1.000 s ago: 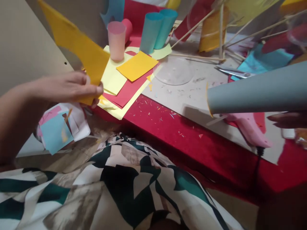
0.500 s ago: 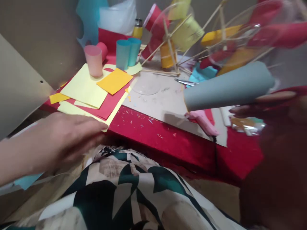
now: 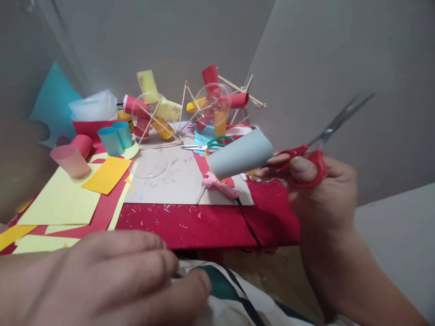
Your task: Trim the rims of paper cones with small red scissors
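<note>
My right hand (image 3: pixel 319 190) is raised at the right, closed around red-handled scissors (image 3: pixel 314 151) whose blades point up and right. The same hand's fingers also hold a rolled pale blue paper tube (image 3: pixel 239 154) that points left over the table. My left hand (image 3: pixel 112 276) is low and close to the camera, blurred, fingers curled together over my patterned lap; whether it holds anything is unclear. A pink glue gun (image 3: pixel 217 183) lies on the beige board (image 3: pixel 170 181) under the tube.
Yellow, orange (image 3: pixel 107 174) and red paper sheets cover the table's left side. Pink (image 3: pixel 70 160) and blue paper cylinders (image 3: pixel 115 138) stand behind them. Two stick-and-paper wheels (image 3: pixel 214 102) stand at the back, with a second pair of scissors (image 3: pixel 199 146) in front. Grey walls enclose the table.
The view has tipped up to show the whole table. My left hand no longer holds the orange paper piece and has dropped towards my lap. My right hand with tube and scissors is now fully in view.
</note>
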`<state>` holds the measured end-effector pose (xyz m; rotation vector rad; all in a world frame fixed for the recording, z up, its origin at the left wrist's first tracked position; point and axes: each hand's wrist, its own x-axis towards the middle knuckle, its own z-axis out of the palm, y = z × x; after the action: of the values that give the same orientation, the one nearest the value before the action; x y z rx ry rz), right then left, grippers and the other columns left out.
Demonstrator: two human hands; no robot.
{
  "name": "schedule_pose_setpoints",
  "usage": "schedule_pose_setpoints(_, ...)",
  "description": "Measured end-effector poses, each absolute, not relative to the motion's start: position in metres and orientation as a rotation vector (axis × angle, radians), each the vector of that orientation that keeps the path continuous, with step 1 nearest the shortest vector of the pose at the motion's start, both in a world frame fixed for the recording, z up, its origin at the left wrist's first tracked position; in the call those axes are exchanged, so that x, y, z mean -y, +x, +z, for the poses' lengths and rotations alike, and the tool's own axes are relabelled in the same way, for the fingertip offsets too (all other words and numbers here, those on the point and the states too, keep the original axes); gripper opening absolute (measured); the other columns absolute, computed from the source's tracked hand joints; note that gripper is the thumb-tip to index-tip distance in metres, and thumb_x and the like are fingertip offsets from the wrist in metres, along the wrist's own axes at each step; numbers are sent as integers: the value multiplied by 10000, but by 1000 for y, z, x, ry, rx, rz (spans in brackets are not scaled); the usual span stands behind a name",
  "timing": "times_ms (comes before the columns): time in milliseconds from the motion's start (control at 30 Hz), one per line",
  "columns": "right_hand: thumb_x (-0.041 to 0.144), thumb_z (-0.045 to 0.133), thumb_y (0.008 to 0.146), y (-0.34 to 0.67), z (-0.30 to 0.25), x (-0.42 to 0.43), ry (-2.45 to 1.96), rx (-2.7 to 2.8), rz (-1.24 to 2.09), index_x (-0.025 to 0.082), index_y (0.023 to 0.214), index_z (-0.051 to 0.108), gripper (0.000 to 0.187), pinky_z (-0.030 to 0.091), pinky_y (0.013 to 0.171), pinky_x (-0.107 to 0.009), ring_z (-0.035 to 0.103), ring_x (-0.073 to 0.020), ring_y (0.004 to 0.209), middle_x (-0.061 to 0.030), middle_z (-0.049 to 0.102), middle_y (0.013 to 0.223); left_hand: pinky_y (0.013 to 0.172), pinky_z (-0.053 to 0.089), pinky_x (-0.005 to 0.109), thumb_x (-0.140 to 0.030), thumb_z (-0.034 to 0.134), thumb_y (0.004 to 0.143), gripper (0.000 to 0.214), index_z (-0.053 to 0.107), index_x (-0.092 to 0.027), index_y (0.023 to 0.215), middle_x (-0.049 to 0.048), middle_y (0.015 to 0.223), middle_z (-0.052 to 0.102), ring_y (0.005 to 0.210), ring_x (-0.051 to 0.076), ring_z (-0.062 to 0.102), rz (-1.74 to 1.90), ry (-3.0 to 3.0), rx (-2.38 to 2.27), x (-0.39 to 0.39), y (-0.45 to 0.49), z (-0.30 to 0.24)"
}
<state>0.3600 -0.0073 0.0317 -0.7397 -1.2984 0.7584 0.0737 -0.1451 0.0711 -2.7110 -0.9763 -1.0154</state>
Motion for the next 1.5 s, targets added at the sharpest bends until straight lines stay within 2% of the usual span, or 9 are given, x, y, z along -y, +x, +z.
schedule_pose_setpoints(100, 396, 784, 759, 360, 34, 2, -695, 1245, 758, 233, 747, 789, 164, 567, 524, -249, 687, -138, 549, 15, 711, 625, 586, 515, 280, -224, 507, 910, 267, 661, -203, 1126, 38, 817, 737, 658, 153, 642, -904, -2842, 723, 91, 76, 69)
schedule_pose_setpoints(167, 401, 794, 746, 360, 37, 0, -626, 1186, 733, 223, 731, 787, 179, 563, 507, -244, 680, -135, 533, 17, 698, 610, 592, 464, 243, -226, 509, 926, 183, 682, -167, 913, 39, 784, 720, 653, 125, 631, -771, -2915, 1158, 49, 82, 55)
schedule_pose_setpoints(267, 414, 810, 725, 362, 38, 1, -590, 1124, 695, 208, 699, 780, 210, 563, 503, -244, 672, -128, 523, 16, 688, 614, 523, 325, 249, -368, 549, 891, 311, 650, -148, 694, 12, 591, 606, 517, 102, 477, -437, -2911, 1796, -3, 95, 23)
schedule_pose_setpoints(567, 383, 812, 720, 385, 25, 2, -622, 1051, 640, 190, 685, 774, 200, 568, 510, -275, 683, -151, 527, 16, 677, 606, 547, 297, 266, -595, 608, 776, 441, 643, -160, 711, 23, 664, 627, 583, 130, 497, -321, -2969, 2013, -56, 138, -5)
schedule_pose_setpoints(800, 419, 812, 713, 391, 16, -3, -618, 978, 641, 179, 675, 761, 248, 538, 454, -239, 667, -128, 507, 27, 666, 605, 542, 288, 260, -488, 697, 724, 351, 588, -160, 663, -12, 596, 561, 552, 105, 454, -327, -3016, 2130, -59, 150, -5)
schedule_pose_setpoints(1000, 389, 774, 748, 393, 15, -2, -644, 971, 606, 179, 680, 756, 222, 520, 432, -255, 668, -142, 508, 14, 653, 610, 491, 288, 227, -406, 725, 729, 303, 546, -164, 694, -10, 591, 589, 506, 90, 477, -616, -2975, 2329, -53, 162, 1)
schedule_pose_setpoints(1167, 396, 785, 713, 396, 13, -5, -648, 921, 573, 162, 646, 742, 248, 499, 400, -275, 661, -161, 479, 4, 655, 599, 448, 373, 203, -222, 669, 774, 155, 529, -164, 741, -46, 520, 553, 418, 67, 481, -1507, -2864, 2852, -58, 170, 5)
schedule_pose_setpoints(1300, 442, 759, 729, 400, 10, -7, -667, 901, 537, 156, 654, 732, 297, 499, 395, -282, 663, -166, 480, 2, 647, 608, 569, 513, 239, -175, 546, 823, 57, 509, -156, 783, 28, 749, 692, 557, 90, 632, -1886, -2779, 2934, -64, 180, 9)
schedule_pose_setpoints(1500, 459, 762, 672, 405, 18, -1, -701, 867, 464, 189, 588, 691, 292, 484, 381, -268, 626, -129, 442, 33, 598, 573, 703, 525, 256, -63, 575, 764, 67, 547, -121, 783, 64, 836, 706, 755, 127, 697, -2377, -3016, 2539, -62, 211, 12)
